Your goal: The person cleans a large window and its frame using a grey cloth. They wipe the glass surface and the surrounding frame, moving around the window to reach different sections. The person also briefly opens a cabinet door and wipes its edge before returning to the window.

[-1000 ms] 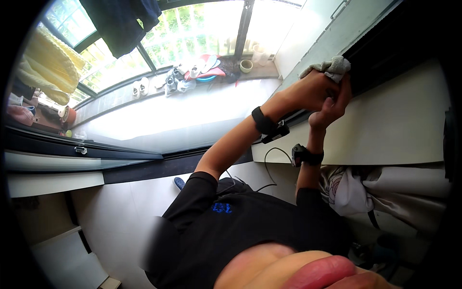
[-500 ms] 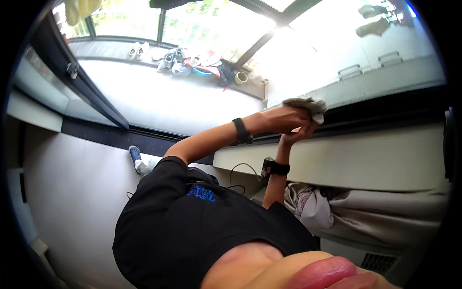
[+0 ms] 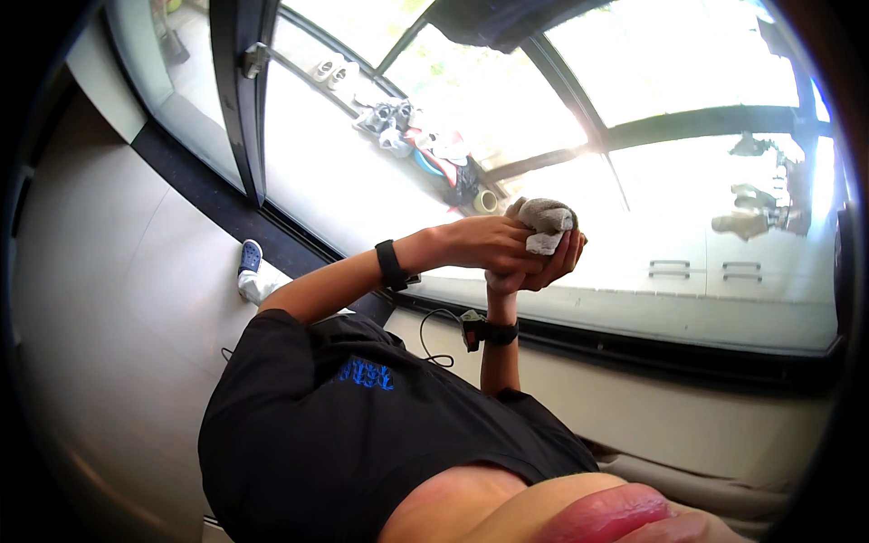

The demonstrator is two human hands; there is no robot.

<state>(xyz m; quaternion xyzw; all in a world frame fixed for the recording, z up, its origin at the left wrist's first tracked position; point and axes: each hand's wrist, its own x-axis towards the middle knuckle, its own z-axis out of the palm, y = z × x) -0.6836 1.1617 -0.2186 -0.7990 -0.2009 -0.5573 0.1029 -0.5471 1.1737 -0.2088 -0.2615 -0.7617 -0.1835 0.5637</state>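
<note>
— Half a second on, both hands and the cloth [image 3: 548, 217] show higher against the glass [image 3: 588, 303], clear above the black frame [image 3: 670, 359] they overlapped earlier.

— How are they holding it?

— Left hand [image 3: 493, 242] and right hand [image 3: 540, 276] close on it together, fingers curled, so the cloth sits between them. Whether it touches the glass, one cannot tell.

— What could go wrong?

— A loose fold bulges over the fingers; if either grip slackens, it could slip out and drop. The cable [image 3: 422, 337] loops near the right wrist too, so a wide swing might snag it, and a low one could knock the wrist box [image 3: 472, 330] on the frame.

— Anything else different?

— The cloth is bunched rounder, where it lay flatter across the knuckles, and the head's view has turned, showing more glass at the right.
</note>
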